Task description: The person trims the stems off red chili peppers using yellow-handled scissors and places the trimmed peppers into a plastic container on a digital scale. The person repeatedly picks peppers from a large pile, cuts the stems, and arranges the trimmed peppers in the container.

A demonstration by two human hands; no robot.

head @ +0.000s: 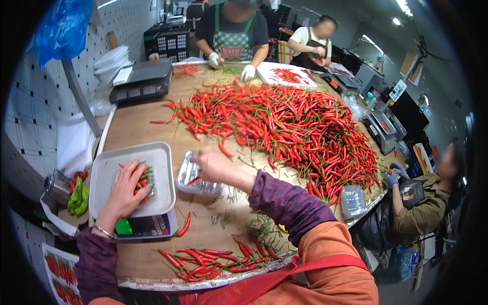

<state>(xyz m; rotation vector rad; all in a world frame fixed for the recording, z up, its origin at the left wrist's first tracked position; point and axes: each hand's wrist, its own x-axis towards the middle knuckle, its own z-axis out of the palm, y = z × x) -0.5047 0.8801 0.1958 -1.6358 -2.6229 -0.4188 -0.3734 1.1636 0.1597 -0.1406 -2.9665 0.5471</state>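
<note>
My left hand [124,188] lies spread over red chillies [143,183] with green stems. They sit in a clear plastic tray [152,187] on the pan [156,156] of a digital scale, whose display glows green. My right hand [213,166], blurred, hovers over a second clear plastic tray [187,167] beside the scale. One red chilli [193,180] shows at that tray just below my fingers; whether I grip it is unclear. A loose chilli [184,224] lies right of the scale. Several more chillies [206,263] line the table's near edge.
A large heap of red chillies [297,129] covers the table's middle and right. Cut stems [263,228] are scattered nearby. Stacked clear trays [353,202] stand at right. A black scale [143,82] is at far left. Co-workers sit across and right; a gloved hand [248,72] touches the table.
</note>
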